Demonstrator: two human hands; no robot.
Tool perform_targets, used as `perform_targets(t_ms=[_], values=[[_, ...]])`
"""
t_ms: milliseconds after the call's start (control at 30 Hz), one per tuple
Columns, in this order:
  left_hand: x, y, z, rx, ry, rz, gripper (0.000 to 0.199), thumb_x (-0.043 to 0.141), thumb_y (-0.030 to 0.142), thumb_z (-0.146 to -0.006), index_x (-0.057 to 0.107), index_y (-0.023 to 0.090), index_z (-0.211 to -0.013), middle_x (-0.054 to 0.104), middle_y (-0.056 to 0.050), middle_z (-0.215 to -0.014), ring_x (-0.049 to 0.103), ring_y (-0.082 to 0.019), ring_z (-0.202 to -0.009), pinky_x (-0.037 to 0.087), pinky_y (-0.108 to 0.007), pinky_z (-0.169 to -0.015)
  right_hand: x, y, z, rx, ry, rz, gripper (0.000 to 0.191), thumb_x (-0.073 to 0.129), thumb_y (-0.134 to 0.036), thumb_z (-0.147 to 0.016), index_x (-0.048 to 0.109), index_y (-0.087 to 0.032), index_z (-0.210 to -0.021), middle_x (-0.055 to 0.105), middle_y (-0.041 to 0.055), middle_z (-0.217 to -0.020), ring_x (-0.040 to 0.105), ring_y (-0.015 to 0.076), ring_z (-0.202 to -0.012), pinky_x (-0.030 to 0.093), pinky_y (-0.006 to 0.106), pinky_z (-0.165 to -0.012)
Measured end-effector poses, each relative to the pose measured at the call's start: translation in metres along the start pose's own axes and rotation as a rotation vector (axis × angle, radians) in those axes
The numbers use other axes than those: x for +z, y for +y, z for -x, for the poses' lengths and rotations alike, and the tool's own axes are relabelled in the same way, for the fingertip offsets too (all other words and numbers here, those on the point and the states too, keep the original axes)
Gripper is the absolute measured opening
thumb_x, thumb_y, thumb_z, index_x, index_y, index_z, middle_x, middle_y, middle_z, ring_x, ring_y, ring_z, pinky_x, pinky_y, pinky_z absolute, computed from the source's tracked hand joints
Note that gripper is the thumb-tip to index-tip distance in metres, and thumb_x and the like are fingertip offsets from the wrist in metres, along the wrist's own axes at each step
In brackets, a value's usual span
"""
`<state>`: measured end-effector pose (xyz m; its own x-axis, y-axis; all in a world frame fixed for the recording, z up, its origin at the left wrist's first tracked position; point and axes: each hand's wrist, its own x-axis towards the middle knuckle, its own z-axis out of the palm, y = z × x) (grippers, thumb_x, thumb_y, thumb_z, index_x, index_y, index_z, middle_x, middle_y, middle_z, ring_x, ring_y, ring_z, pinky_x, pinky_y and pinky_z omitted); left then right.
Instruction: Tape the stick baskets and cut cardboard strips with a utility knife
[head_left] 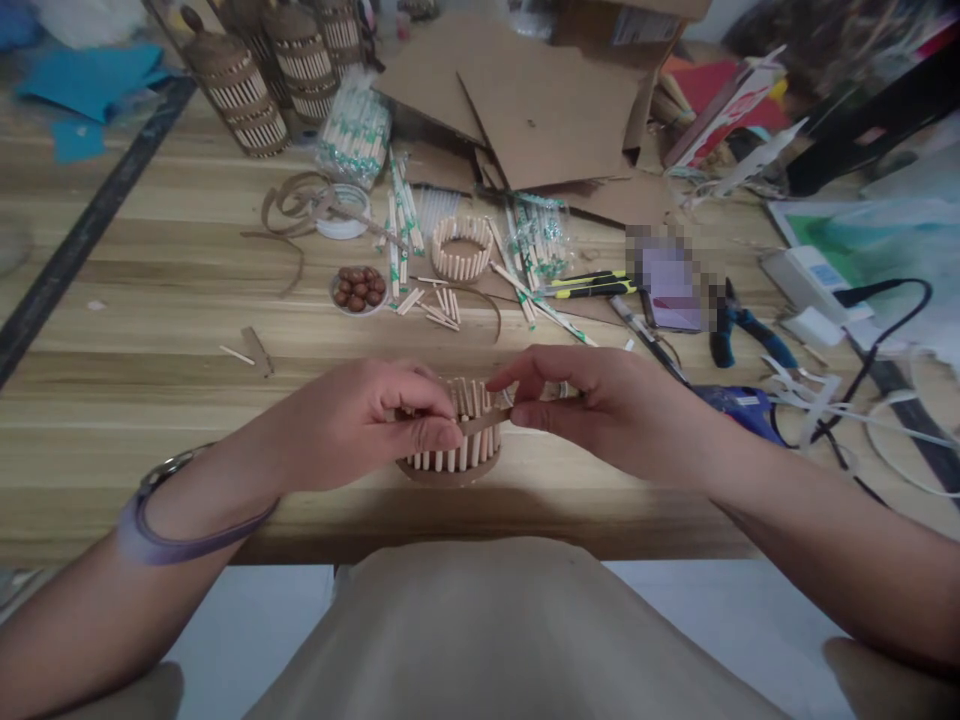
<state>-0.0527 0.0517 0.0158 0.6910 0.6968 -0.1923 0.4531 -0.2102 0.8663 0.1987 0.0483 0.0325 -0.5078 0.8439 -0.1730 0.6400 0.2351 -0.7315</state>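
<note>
At the front of the table stands a ring of short wooden sticks on a brown base [450,478]. My left hand [367,420] is closed at its left side, thumb and fingers pinching a narrow brown cardboard strip [486,422] against the sticks. From the other side my right hand [607,400] pinches the same strip between thumb and fingers, its index fingertip close to the stick tops. The strip crosses the upper front of the sticks. My left fingers hide part of the ring's left and back.
Beyond lie a second stick ring [461,250], a dish of brown balls [358,290], loose sticks [442,308], and wrapped stick bundles [356,130]. Cutters [589,285], pliers [750,330], a blue tool [739,408] and cables are at right. Cardboard sheets [540,110] and stick towers [240,90] stand behind.
</note>
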Motion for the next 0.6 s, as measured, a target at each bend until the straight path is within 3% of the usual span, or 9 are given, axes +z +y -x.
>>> perform_targets(t_ms=[100,400,600], values=[[0.000,0.000,0.001,0.039,-0.019,0.026,0.035,0.061,0.046,-0.096,0.071,0.020,-0.076,0.070,-0.003,-0.089,0.066,-0.020,-0.097,0.048,-0.027,-0.079,0.000,0.000,-0.001,-0.037,-0.017,0.000,0.021,0.062,-0.031,-0.090,0.076,-0.027,-0.105,0.071,-0.0021,-0.080,0.063,0.0139,-0.069,0.044,0.027,-0.067],[-0.001,-0.008,-0.001,0.093,-0.083,0.079,0.032,0.061,0.046,-0.098,0.070,0.022,-0.078,0.068,-0.003,-0.079,0.059,-0.024,-0.117,0.047,-0.030,-0.095,-0.004,-0.005,0.000,-0.129,-0.083,0.056,0.014,0.059,-0.020,-0.089,0.072,-0.024,-0.084,0.072,-0.0014,-0.077,0.061,0.0143,-0.070,0.041,0.026,-0.063],[-0.003,0.004,-0.006,0.045,-0.076,-0.048,0.030,0.060,0.048,-0.095,0.075,0.023,-0.093,0.071,-0.005,-0.104,0.062,-0.025,-0.112,0.050,-0.031,-0.087,-0.001,-0.013,-0.001,-0.138,-0.115,0.109,0.017,0.058,-0.016,-0.089,0.071,-0.024,-0.082,0.072,-0.0007,-0.076,0.062,0.0163,-0.070,0.041,0.029,-0.066]])
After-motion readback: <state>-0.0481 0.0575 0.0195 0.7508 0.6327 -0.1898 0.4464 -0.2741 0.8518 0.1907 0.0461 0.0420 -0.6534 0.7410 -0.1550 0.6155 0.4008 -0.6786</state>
